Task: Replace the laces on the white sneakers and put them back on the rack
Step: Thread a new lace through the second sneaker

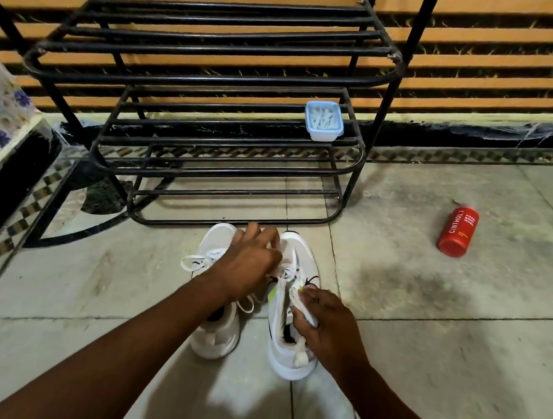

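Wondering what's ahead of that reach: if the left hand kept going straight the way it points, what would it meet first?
The left hand points away from the person, over the sneakers' toes. Going straight on, it would probably meet the rack's bottom front bar first, though depth is hard to judge.

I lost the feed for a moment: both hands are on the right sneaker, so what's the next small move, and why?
Probably draw the lace out of its top eyelets with the left hand. That hand is already pinching at the lacing, the right hand steadies the right sneaker by its collar, and the shoe looks still laced.
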Available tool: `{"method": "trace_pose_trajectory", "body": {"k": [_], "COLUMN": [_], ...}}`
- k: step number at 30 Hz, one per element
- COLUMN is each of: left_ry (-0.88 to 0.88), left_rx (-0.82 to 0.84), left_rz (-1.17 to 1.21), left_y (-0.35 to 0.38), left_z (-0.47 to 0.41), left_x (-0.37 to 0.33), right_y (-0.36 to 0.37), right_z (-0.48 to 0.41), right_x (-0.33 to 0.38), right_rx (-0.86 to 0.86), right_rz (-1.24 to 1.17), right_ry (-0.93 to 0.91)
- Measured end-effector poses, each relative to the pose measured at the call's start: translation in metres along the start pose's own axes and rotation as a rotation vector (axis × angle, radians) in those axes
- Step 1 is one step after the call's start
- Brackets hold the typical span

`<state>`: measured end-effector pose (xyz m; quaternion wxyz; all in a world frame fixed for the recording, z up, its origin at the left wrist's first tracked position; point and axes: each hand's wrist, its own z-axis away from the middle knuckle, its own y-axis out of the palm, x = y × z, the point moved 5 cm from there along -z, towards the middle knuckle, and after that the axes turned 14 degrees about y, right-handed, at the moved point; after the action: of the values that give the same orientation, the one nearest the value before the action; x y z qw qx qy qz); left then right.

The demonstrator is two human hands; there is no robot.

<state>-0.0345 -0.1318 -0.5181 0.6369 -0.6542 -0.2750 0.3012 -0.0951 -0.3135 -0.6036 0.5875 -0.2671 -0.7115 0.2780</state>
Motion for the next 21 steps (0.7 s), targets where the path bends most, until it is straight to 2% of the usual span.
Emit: {"method": "trace_pose_trajectory", "body": {"k": [2,3,6,7,8,9,10,12,14,15,16,18,20,21], "left_ry": [-0.152,-0.234,-0.521,-0.567,-0.57,-0.5,-0.379,-0.106,-0.003,0.022,0.021,-0.063,-0.213,-0.279], "left_rx": [-0.134,-0.265,-0.713,-0.824,-0.862,-0.828,-0.712,-0.34,-0.038,0.021,0.019,-0.128,-0.319,-0.408], "left_rz": [0.107,0.302,1.108,1.245,1.201,1.015,0.742,0.302,0.024,-0.067,-0.09,0.093,0.48,0.753], "left_y": [-0.002,-0.007,-0.019,-0.022,-0.027,-0.032,-0.035,-0.022,-0.005,0.001,0.004,0.0,-0.004,-0.005], "left_z": [0.003,0.008,0.017,0.019,0.021,0.021,0.019,0.012,0.011,0.009,0.008,0.008,0.011,0.012], "left_x": [0.005,0.008,0.011,0.011,0.012,0.015,0.016,0.006,0.0,-0.001,-0.003,-0.001,0.002,0.003], "right_y": [-0.001,-0.001,0.001,0.001,0.003,0.004,0.005,0.005,0.003,0.003,0.002,0.001,0.001,0.0], "right_z": [0.0,0.001,0.001,0.0,0.001,0.001,0.001,0.0,0.0,-0.001,-0.001,0.0,0.001,0.002], "right_x": [-0.001,-0.001,-0.001,-0.001,0.0,-0.001,0.0,0.0,0.001,0.002,0.002,0.003,0.004,0.004], "right_rx": [0.008,0.019,0.027,0.026,0.029,0.028,0.032,0.032,0.04,0.045,0.049,0.045,0.034,0.024], "right_rz": [0.006,0.009,0.011,0.013,0.013,0.017,0.021,0.04,0.054,0.055,0.055,0.062,0.071,0.072], "right_ry": [0.007,0.013,0.029,0.033,0.044,0.057,0.067,0.07,0.073,0.077,0.081,0.078,0.07,0.069]}}
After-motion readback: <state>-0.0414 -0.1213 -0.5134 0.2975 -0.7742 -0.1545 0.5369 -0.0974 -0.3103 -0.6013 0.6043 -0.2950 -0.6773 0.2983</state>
